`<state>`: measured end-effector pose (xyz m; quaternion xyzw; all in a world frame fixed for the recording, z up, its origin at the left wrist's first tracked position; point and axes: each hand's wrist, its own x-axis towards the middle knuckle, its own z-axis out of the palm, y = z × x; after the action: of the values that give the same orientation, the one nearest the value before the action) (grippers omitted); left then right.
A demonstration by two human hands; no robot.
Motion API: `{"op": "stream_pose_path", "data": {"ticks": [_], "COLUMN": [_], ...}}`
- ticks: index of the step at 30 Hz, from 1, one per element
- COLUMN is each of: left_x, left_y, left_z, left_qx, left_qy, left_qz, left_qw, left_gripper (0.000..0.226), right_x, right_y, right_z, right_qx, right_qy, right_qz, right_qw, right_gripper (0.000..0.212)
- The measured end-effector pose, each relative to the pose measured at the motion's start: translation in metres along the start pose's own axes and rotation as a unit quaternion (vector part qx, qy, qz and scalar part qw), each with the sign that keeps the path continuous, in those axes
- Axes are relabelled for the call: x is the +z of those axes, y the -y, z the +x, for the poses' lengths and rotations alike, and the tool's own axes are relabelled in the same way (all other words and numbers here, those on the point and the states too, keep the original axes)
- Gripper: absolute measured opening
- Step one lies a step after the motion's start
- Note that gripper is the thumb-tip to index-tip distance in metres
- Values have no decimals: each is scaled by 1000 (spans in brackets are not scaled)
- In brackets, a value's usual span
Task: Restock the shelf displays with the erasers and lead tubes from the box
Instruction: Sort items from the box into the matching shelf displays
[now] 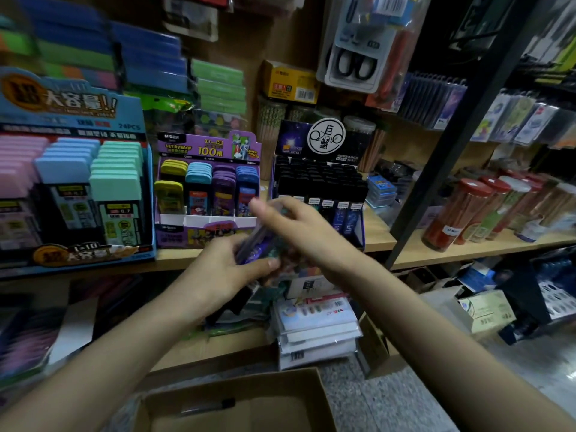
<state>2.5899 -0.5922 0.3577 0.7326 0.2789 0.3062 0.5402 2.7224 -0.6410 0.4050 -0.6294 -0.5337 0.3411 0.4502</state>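
Observation:
My left hand (224, 272) grips a bunch of lead tubes (260, 244), purple and dark, in front of the shelf edge. My right hand (293, 229) reaches over the bunch and pinches the top of one tube; motion blur hides the fingertips. Just behind stand the purple lead-tube display (207, 188) and the black lead-tube display (321, 188). The cardboard box (237, 406) lies open below, with one dark tube (208, 406) on its bottom.
A large blue display (71, 169) of pastel cases fills the shelf's left. Red-capped pencil jars (461, 210) stand right of a black upright post (448, 157). Stacked packets (314, 325) and small cartons (486, 310) crowd the lower shelf. Scissors packs hang above.

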Motion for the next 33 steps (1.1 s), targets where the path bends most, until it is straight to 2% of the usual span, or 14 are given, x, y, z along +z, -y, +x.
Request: {"op": "stream_pose_path", "data": {"ticks": [3,6,8,11,13,15,18,20,22,24,26,28,31,33], "left_x": [-12,-18,-21,-23,-24,-26,-30,-30,-27,-20,-12,-6,-2,-2], "left_y": [1,6,9,15,15,13,12,6,2,-2,-5,-6,-7,-6], "left_z": [-2,-6,-7,-9,-10,-10,-6,-7,-9,-10,-11,-9,-5,-3], "left_qx": [13,25,50,89,97,84,134,164,130,37,-41,-67,-60,-65], "left_qy": [66,80,90,127,146,135,27,-91,-173,-165,-103,-77,-93,-101], "left_qz": [152,314,398,456,475,476,496,436,307,167,-10,-169,-299,-334], "left_qw": [986,946,911,876,863,865,857,880,927,971,994,980,948,935], "left_gripper": [20,44,52,58,57,59,70,62,46,47,50,51,53,54], "right_x": [-7,-9,-9,-10,-7,-3,-3,-9,-13,-13,-8,1,16,19], "right_y": [3,-4,-7,-13,-20,-26,-30,-30,-29,-26,-23,-21,-16,-10], "right_z": [1,1,1,-1,-4,-6,-5,-3,-2,-4,-7,-11,-14,-15], "right_qx": [77,126,161,184,177,157,136,129,112,96,87,87,85,31], "right_qy": [81,181,223,274,277,250,167,92,35,14,27,46,52,32], "right_qz": [-25,-22,-6,4,16,26,34,51,74,96,129,162,190,38], "right_qw": [993,975,961,944,944,955,976,986,990,991,987,982,977,998], "right_gripper": [58,47,38,31,29,24,19,16,17,22,23,22,19,21]}}
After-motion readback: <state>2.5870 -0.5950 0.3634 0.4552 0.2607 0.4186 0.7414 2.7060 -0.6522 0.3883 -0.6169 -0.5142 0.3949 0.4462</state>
